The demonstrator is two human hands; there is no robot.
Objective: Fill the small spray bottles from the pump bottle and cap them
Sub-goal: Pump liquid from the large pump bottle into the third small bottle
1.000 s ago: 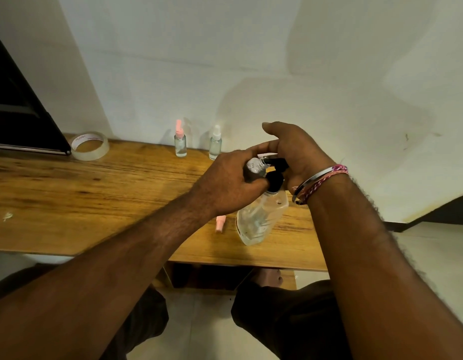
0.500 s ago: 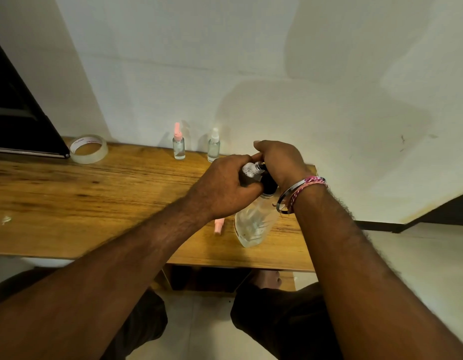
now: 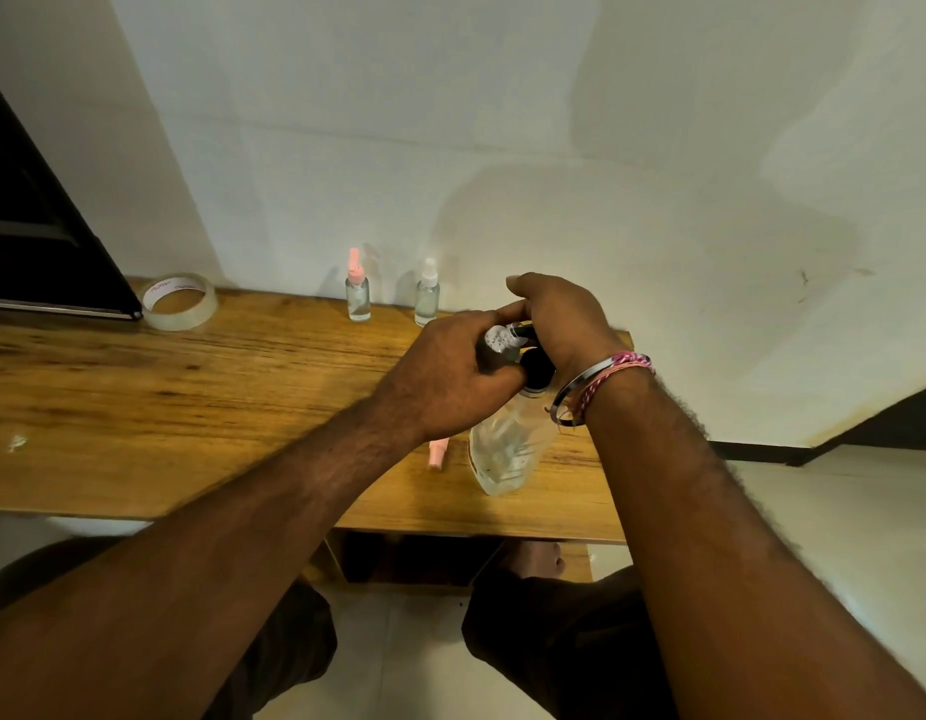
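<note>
We note the right hand (image 3: 557, 324) has dropped from its raised position a second ago onto the black pump head, fingers curled over it: a dispensing stroke, we judge. The left hand (image 3: 450, 376) grips a small spray bottle (image 3: 500, 339) at the spout. The clear pump bottle (image 3: 505, 449) stands directly below both hands, its level unclear.

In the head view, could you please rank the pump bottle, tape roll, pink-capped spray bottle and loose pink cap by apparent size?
1. Pump bottle, nearest the camera.
2. Tape roll.
3. Pink-capped spray bottle, though it stands farther back.
4. Loose pink cap, partly hidden.
</note>
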